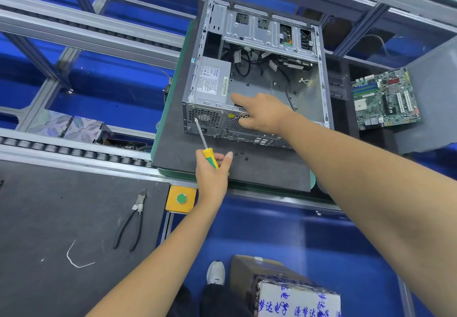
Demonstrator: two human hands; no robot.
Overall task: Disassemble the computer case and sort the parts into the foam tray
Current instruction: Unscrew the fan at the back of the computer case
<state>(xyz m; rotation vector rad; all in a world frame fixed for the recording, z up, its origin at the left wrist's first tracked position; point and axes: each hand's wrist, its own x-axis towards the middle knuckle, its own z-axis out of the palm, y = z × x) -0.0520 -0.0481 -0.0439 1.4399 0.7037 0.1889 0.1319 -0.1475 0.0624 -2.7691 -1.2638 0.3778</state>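
Grey foam mat (272, 173) under opened computer case (254, 69); screwdriver (206, 143) gripped by left hand (212, 170), case's rear edge clutched by right hand (259, 115), loose screws (241, 154) just beside left hand.

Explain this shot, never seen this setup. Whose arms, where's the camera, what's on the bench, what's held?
No robot: a person's bare arms, filmed from a head-worn camera looking down. An open computer case lies on a dark foam mat, power supply still inside. The left hand grips a yellow-green screwdriver, tip near the case's rear panel. The right hand rests over the case's rear edge. A motherboard lies to the right, loose screws in front, pliers on the bench at left.
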